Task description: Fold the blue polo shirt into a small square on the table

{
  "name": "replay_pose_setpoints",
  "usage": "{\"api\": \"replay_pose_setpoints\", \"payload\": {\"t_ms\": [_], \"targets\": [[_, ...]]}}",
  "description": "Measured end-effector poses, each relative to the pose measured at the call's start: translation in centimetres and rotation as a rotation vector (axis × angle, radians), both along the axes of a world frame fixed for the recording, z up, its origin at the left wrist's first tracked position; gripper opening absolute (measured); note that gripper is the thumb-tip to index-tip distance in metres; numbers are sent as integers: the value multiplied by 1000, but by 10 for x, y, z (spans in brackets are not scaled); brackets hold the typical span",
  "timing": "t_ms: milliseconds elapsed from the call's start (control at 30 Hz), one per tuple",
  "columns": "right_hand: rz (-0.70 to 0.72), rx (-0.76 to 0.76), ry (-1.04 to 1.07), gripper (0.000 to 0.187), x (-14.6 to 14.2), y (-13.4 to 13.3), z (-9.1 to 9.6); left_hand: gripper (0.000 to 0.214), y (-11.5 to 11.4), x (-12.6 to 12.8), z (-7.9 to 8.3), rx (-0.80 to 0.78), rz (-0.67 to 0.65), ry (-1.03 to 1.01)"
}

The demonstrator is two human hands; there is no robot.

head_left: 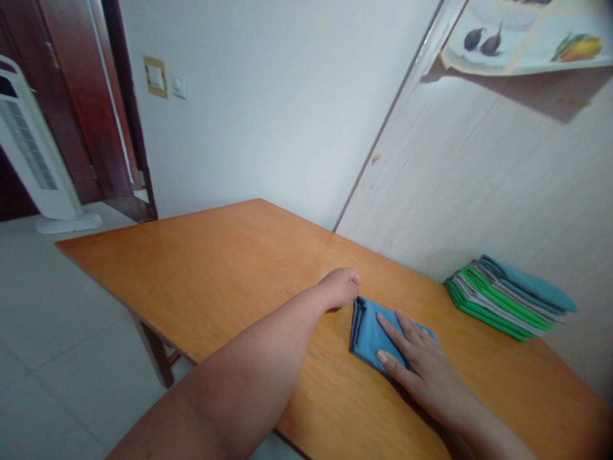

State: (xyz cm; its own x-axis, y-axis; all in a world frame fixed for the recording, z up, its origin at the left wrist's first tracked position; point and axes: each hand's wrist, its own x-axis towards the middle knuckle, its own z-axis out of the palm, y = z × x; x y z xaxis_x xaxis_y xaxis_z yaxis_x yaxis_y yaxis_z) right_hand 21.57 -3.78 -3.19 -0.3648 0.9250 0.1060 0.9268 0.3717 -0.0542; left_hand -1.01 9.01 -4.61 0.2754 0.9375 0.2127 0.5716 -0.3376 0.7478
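A blue cloth (371, 335), folded into a thick flat packet, lies on the wooden table (191, 275). Its layered folds show along the left edge. My right hand (414, 354) rests flat on top of it with the fingers stretched out and apart. Just beyond the packet's far left corner is my left hand (340, 287), closed, fingers curled inward. It is at or very near that corner; whether anything is inside the fingers is hidden.
A stack of folded cloths (507, 300) in green, grey and blue stands at the table's right, by the wall. A white tower fan (38, 147) is on the tiled floor at left, near a dark red wooden door (81, 96). A fruit poster (527, 38) hangs upper right.
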Motion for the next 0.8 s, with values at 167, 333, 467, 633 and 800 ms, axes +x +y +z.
{"api": "replay_pose_setpoints", "payload": {"t_ms": [167,333,467,633,800], "targets": [[3,8,39,71,0,-1,0,20,-6,0,8,79,-1,-47],[-34,64,173,66,3,-1,8,22,-16,0,23,184,21,-78],[-172,219,342,64,15,3,15,25,-30,3,39,338,37,-57],[-369,317,509,70,31,5,22,29,-60,14,51,481,-86,61],[-484,371,635,74,43,9,24,33,-88,30,46,565,-320,213]]}}
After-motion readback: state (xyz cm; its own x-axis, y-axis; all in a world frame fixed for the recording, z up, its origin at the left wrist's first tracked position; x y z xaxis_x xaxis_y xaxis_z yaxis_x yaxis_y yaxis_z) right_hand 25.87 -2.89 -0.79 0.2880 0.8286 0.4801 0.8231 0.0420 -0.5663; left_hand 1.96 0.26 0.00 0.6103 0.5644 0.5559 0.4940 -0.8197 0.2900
